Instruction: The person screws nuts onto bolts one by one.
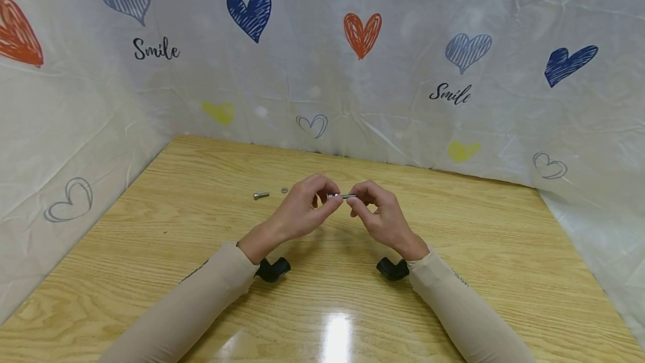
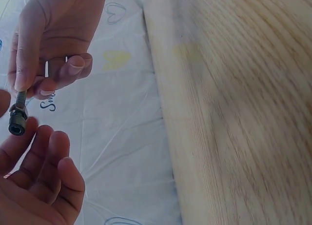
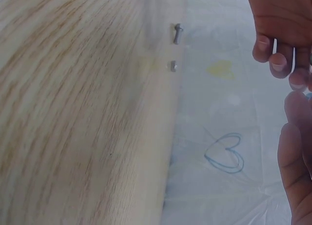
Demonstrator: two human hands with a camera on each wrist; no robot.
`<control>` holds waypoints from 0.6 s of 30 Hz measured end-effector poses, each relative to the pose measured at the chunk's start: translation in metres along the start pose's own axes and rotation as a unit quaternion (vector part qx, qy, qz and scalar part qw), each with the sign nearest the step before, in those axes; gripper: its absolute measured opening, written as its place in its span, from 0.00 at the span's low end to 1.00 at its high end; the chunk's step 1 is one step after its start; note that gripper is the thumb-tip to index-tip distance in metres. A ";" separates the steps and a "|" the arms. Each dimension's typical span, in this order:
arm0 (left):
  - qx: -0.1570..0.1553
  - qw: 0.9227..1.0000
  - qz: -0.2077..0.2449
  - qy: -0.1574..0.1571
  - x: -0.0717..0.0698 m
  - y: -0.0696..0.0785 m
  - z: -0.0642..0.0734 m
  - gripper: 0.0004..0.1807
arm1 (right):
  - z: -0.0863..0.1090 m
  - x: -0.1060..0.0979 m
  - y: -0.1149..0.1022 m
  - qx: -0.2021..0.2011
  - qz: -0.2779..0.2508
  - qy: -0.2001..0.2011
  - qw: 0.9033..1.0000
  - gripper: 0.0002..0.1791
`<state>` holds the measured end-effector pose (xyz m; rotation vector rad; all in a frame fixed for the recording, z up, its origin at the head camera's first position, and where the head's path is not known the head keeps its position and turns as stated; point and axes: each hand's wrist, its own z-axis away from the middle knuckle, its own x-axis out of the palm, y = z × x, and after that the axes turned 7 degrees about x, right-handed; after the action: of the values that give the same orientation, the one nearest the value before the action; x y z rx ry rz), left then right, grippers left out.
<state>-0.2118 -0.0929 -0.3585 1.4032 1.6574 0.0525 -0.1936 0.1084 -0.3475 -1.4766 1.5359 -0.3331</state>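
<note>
My left hand [image 1: 304,206] and right hand [image 1: 380,214] meet above the middle of the table, a metal socket-head bolt [image 1: 345,196] between them. In the left wrist view, a nut-like ring [image 2: 19,110] sits on the bolt close to its head. Left thumb and fingertips pinch the bolt at this head end. On the other side, the right thumb and forefinger grip the threaded end. The right wrist view cuts off the held bolt at its edge. Left of the hands, a second bolt [image 1: 261,195] and a small nut [image 1: 284,190] lie on the wood.
A light wooden table [image 1: 478,273] spreads beneath both arms. White sheeting [image 1: 312,88] printed with hearts and words stands behind it and at the sides. Black mounts [image 1: 274,269] hang under the wrists, below the beige sleeves [image 1: 201,301].
</note>
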 end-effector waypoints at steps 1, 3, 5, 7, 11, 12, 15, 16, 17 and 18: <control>0.004 1.000 0.001 0.000 0.000 0.000 0.000 0.06 | 0.000 0.000 0.000 0.001 0.000 0.000 1.000 0.03; 0.013 1.000 0.002 0.001 0.000 0.000 -0.001 0.09 | 0.000 0.000 0.000 0.000 0.000 0.000 1.000 0.04; 0.025 1.000 0.002 0.003 0.000 0.000 -0.001 0.12 | 0.000 0.000 0.001 -0.001 0.000 0.000 1.000 0.04; 0.036 0.999 -0.001 0.006 0.000 0.000 -0.001 0.13 | 0.000 0.000 0.001 -0.002 0.000 0.000 1.000 0.04; 0.042 0.999 -0.008 0.007 0.000 0.001 -0.002 0.11 | 0.000 0.001 0.002 -0.003 0.001 0.000 1.000 0.04; 0.042 0.999 -0.009 0.007 0.000 0.001 -0.002 0.11 | 0.000 0.001 0.002 -0.002 0.001 0.000 1.000 0.04; 0.036 0.999 -0.011 0.006 0.000 0.001 -0.001 0.10 | 0.000 0.001 0.001 -0.003 0.001 0.000 1.000 0.04; 0.035 0.999 -0.010 0.006 0.000 0.001 -0.001 0.09 | 0.000 0.000 0.001 -0.003 0.000 0.001 1.000 0.04; 0.034 0.999 -0.009 0.006 0.000 0.001 -0.001 0.09 | 0.000 0.000 0.001 -0.003 0.000 0.002 1.000 0.04; 0.033 0.999 -0.009 0.006 0.000 0.001 -0.001 0.08 | 0.000 0.000 0.000 -0.003 -0.001 0.003 1.000 0.04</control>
<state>-0.2117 -0.0919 -0.3571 1.4400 1.6952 -0.0037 -0.1939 0.1082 -0.3478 -1.4825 1.5415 -0.3335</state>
